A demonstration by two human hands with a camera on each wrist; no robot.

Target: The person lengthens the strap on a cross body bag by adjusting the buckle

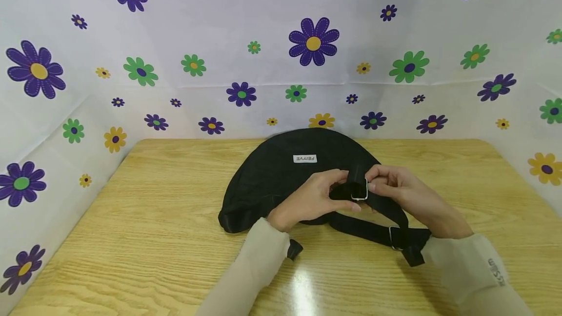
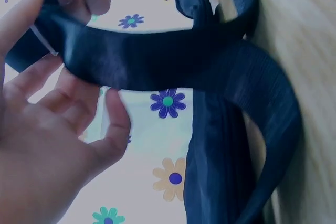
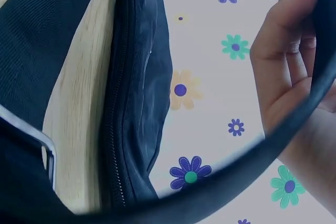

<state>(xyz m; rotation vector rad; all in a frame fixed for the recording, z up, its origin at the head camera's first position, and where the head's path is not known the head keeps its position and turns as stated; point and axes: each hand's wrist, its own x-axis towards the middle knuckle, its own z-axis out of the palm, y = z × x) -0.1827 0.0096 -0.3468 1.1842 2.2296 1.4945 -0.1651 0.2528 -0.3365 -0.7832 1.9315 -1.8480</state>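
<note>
A black half-moon bag point(image 1: 274, 172) with a white label point(image 1: 305, 159) lies on the table, its strap point(image 1: 360, 228) looping toward the person. My left hand point(image 1: 303, 201) holds the raised strap at a silver metal buckle point(image 1: 366, 190), webbing between thumb and fingers. On the buckle's other side, my right hand point(image 1: 408, 196) pinches the strap beside the metal with thumb and forefinger. The left wrist view shows the webbing point(image 2: 142, 59) stretching away from the left hand point(image 2: 47, 135). In the right wrist view, the right hand point(image 3: 286, 59) is partly hidden by the strap.
A second metal buckle point(image 1: 392, 239) sits lower on the strap near the right sleeve. Another black strap end point(image 1: 294, 249) shows beside the left cuff. The wooden table point(image 1: 153, 238) meets a flower-printed cloth point(image 1: 210, 28) at its back and sides.
</note>
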